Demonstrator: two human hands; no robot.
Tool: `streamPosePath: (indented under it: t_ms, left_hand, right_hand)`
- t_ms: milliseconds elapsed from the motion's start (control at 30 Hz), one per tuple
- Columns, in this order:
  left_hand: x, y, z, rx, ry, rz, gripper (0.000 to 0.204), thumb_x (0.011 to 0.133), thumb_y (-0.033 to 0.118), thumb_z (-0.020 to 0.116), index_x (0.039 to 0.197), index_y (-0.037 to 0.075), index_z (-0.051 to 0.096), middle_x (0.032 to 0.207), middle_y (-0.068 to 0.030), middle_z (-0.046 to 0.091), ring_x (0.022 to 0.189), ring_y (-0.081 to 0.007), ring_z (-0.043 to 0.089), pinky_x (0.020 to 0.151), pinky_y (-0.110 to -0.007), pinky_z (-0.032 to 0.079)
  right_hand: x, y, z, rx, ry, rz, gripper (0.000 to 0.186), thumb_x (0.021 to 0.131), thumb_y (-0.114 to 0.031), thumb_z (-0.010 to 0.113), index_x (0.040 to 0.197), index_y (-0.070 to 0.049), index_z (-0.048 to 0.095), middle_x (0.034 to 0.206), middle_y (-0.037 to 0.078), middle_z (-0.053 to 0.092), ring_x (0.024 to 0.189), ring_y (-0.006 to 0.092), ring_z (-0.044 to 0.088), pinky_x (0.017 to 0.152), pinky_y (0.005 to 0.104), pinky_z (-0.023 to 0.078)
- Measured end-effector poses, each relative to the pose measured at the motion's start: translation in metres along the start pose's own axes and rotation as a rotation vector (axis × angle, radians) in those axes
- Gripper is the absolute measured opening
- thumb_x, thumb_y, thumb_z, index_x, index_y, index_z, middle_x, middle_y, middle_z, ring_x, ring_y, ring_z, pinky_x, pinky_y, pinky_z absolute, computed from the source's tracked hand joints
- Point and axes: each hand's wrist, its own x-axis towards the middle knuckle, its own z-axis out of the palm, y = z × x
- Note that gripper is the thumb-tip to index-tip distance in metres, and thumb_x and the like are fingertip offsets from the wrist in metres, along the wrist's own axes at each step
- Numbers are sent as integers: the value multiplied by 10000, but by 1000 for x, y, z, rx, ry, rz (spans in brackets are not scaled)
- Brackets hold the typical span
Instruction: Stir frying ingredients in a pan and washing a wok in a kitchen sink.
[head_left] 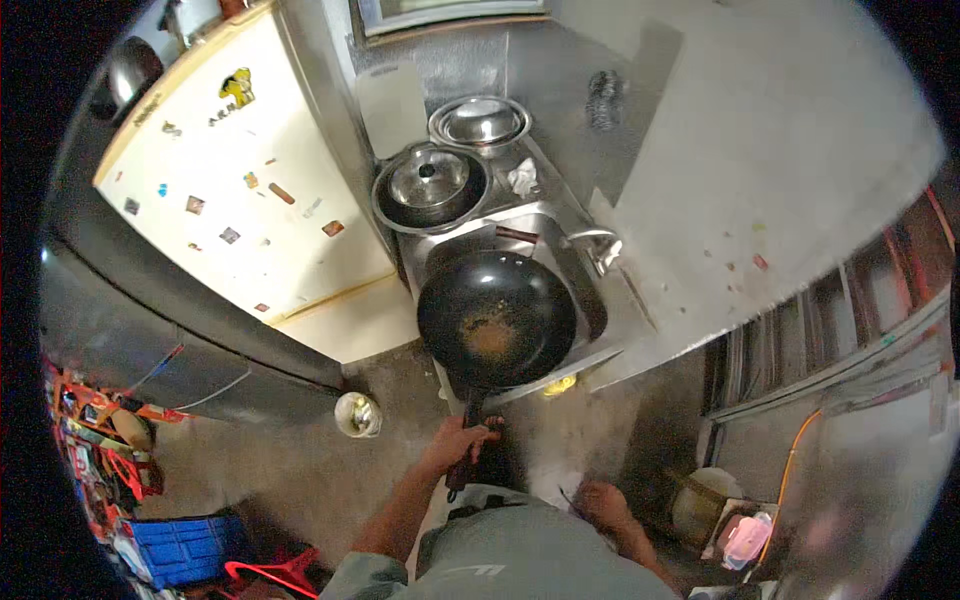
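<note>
My left hand (462, 445) is wrapped round the dark handle of a black frying pan (535, 330). The pan hangs over the steel sink (592, 290) with its inside facing up, and a brownish patch shows on its bottom. Much of the basin is hidden beneath it. Close to my waist on the right, my right hand (603, 507) is curled and slightly blurred. A thin dark line and a pale patch show beside its fingers, too unclear to name. The faucet (598, 245) stands at the sink's right side.
Behind the sink sit a glass-lidded pan (428, 185) and a steel bowl (480, 122). A crumpled white piece (522, 178) lies beside them. A fridge (240, 190) with magnets stands left, near a small bin (357, 415). A blue crate (188, 548) is lower left.
</note>
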Motion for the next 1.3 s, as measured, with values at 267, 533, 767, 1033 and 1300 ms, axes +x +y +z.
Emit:
streamPosePath:
  t_ms: [267, 533, 767, 1033, 1300]
  left_hand:
    - [140, -37, -58, 142, -212, -193, 218, 864, 198, 618, 718, 38, 592, 582, -44, 538, 508, -147, 545, 493, -319, 446]
    - [173, -20, -65, -58, -263, -147, 209, 847, 199, 630, 722, 58, 542, 601, -37, 547, 493, -145, 539, 464, -319, 434]
    - [194, -33, -61, 59, -274, -189, 233, 852, 213, 624, 715, 35, 565, 584, -67, 577, 495, -168, 568, 483, -328, 455]
    - [222, -166, -31, 357, 93, 121, 411, 822, 238, 625, 1105, -28, 492, 817, -210, 654, 733, -346, 663, 680, -459, 534]
    - [207, -70, -36, 566, 57, 60, 516, 797, 260, 643, 1149, -76, 472, 942, -309, 639, 905, -445, 647, 832, -522, 515]
  right_hand:
    - [130, -83, -101, 270, 206, -37, 244, 889, -87, 563, 1102, 17, 622, 742, 34, 568, 674, 116, 552, 609, 298, 464]
    - [232, -157, -198, 374, 325, -35, 316, 883, -89, 586, 1193, -28, 588, 820, 105, 659, 674, 165, 645, 626, 300, 528]
    - [301, -158, -232, 543, 655, 91, 513, 883, -88, 583, 1368, -29, 425, 907, 108, 631, 639, 169, 643, 542, 292, 507]
    - [330, -181, -242, 445, 548, 2, 438, 874, -105, 593, 1289, -42, 464, 960, 97, 625, 640, 155, 643, 518, 283, 498]
    - [332, -133, -222, 224, 693, -222, 522, 845, -6, 563, 1340, -42, 403, 955, 96, 618, 609, 159, 624, 542, 321, 506]
